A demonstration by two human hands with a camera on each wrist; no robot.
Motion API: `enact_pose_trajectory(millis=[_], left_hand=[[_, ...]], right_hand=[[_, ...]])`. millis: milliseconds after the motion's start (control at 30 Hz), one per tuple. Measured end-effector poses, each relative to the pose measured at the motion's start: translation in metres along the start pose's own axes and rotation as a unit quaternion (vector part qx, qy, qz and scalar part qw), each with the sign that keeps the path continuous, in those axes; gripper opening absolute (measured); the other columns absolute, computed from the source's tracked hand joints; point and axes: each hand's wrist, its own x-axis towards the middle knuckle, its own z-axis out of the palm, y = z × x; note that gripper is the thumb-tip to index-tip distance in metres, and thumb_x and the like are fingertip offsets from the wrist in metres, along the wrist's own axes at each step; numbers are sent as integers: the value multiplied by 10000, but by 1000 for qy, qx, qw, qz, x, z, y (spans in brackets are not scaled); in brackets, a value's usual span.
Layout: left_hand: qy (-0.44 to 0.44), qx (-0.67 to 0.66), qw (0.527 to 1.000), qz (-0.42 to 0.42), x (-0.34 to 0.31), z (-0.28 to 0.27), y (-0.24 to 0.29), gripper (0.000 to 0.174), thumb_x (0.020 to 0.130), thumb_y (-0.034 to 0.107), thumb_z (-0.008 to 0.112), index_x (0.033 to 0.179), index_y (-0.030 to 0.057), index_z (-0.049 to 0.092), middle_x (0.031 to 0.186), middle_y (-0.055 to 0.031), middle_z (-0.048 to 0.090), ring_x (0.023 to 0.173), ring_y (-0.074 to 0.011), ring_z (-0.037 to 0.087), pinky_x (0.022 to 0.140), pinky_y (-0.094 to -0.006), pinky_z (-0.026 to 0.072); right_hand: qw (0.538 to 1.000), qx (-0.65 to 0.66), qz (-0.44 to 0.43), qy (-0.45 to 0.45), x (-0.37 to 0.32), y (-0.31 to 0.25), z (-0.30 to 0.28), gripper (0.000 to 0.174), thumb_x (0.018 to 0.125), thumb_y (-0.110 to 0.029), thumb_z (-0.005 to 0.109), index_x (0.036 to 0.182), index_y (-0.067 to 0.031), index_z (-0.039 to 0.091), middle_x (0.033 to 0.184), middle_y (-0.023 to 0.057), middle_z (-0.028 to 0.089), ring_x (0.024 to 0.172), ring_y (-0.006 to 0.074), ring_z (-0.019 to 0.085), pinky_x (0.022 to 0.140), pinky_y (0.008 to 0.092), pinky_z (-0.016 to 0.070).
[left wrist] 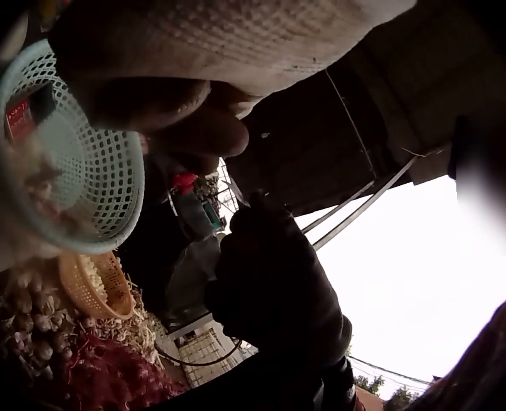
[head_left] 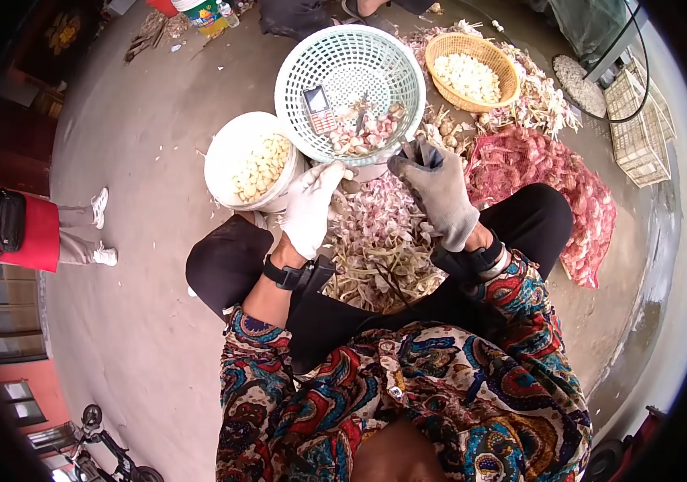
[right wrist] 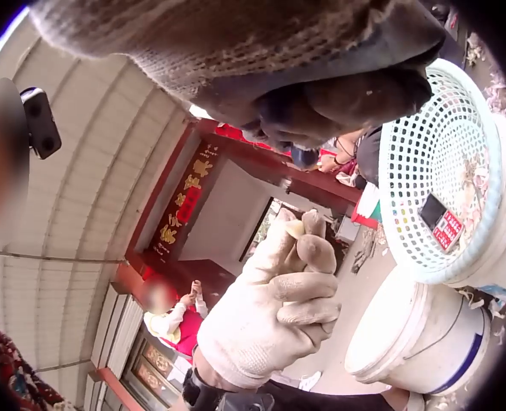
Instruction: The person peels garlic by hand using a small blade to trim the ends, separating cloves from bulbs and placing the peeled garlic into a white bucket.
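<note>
The left hand (head_left: 309,207), in a white glove, pinches a pale garlic clove (head_left: 348,173) between thumb and fingers; the clove (right wrist: 295,229) also shows in the right wrist view. Facing it, a short gap away, the right hand (head_left: 437,186) wears a grey glove with dark finger fronts. Its fingers are curled, and whether they hold anything is hidden. Just beyond both hands stands the light green basket (head_left: 416,88) with unpeeled cloves (head_left: 368,136) and a phone (head_left: 319,110). The white bucket (head_left: 216,170) of peeled cloves (head_left: 261,167) is beside the left hand.
Garlic skins and stalks (head_left: 384,241) lie between the legs. A yellow basket (head_left: 511,76) of peeled cloves stands at the back right, near a red net bag (head_left: 536,185) of garlic bulbs. Pale crates (head_left: 637,128) stand far right. A person in red (head_left: 18,229) is at the left.
</note>
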Motion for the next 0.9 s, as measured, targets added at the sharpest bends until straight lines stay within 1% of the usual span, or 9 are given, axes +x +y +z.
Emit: enact_pose_trajectory(millis=[67,133,367,500,567,600,700,867,900], left_hand=[[2,-36,999,-6,2,4,-2,336,1009,334,624,1103,23,707,852,-25,722,574,-36,542,487,-183,368],[40,-58,997,-4,3,8,-5,200,981,204,668,1020,19,732,864,-20,732,651,-19,591,518,-174,452],[12,-23,998,56,7,17,-16,159,970,143,689,967,-12,724,821,-2,701,718,-44,605,652,-201,484],[-28,-8,998,47,2,14,-11,149,972,133,684,965,-12,718,808,3,686,734,-55,611,696,-209,484],[-42,-71,993,85,4,13,-15,162,983,139,662,957,-14,711,810,7,683,743,-53,612,677,-202,476],[-40,-72,993,85,4,13,-13,162,983,139,662,957,-14,711,810,7,683,743,-53,612,677,-202,476],[30,-85,996,5,2,9,-8,195,995,155,622,918,-9,694,811,17,674,732,-55,589,677,-216,464],[57,-29,995,81,2,16,-15,187,987,149,638,929,-20,694,811,21,656,751,-55,550,721,-222,444],[68,-19,996,62,-3,21,-7,186,986,153,649,940,-20,696,811,18,662,752,-54,549,731,-222,446]], right_hand=[[999,-11,38,-15,1,1,-6,217,932,-193,754,868,1,681,663,-80,504,595,23,365,537,247,293],[998,-40,12,-50,0,9,-2,218,926,-187,772,886,9,686,697,-80,529,621,20,374,546,244,309],[983,-143,1,-117,-8,4,11,231,909,-141,786,1002,44,682,742,-81,567,667,24,428,573,244,388],[991,-11,58,-117,2,19,6,158,897,-118,766,920,11,677,714,-79,549,629,14,425,560,222,340],[997,57,55,-15,0,14,12,165,907,-132,735,862,13,670,649,-33,553,545,36,451,498,233,366],[989,67,130,1,1,6,6,218,933,-179,717,830,9,678,641,-24,566,503,44,452,471,226,351],[988,80,130,-37,5,13,1,276,950,-226,705,826,19,682,616,-12,573,495,48,472,461,226,355],[991,-9,10,-134,-2,27,20,197,925,-78,715,1056,64,680,795,-23,621,629,62,513,565,269,455],[990,-47,50,-123,-6,18,18,274,936,-142,750,1130,41,685,786,-46,619,674,38,512,611,225,450]])
